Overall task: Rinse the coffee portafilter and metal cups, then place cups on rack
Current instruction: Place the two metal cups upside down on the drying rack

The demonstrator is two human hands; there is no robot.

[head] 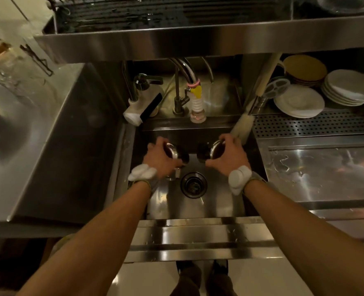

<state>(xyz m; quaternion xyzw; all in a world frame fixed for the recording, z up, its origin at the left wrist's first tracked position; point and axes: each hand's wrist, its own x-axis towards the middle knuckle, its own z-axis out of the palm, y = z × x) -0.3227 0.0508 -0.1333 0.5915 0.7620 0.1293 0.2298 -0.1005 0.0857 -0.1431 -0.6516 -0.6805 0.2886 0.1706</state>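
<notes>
Head view: both hands over sink [198, 208].
Left hand [157, 159]: fingers grip left cup [177, 154].
Right hand [230, 159]: fingers grip right cup [216, 148].
Tap outlet [198, 116]: ahead, midway between hands.

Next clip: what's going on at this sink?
A person stands at a steel sink with both hands over the basin, above the drain. The left hand grips one metal vessel, and the right hand grips a second metal vessel. Both look dark inside. No water shows at the tap. The rack on the shelf above holds neither piece yet.
</notes>
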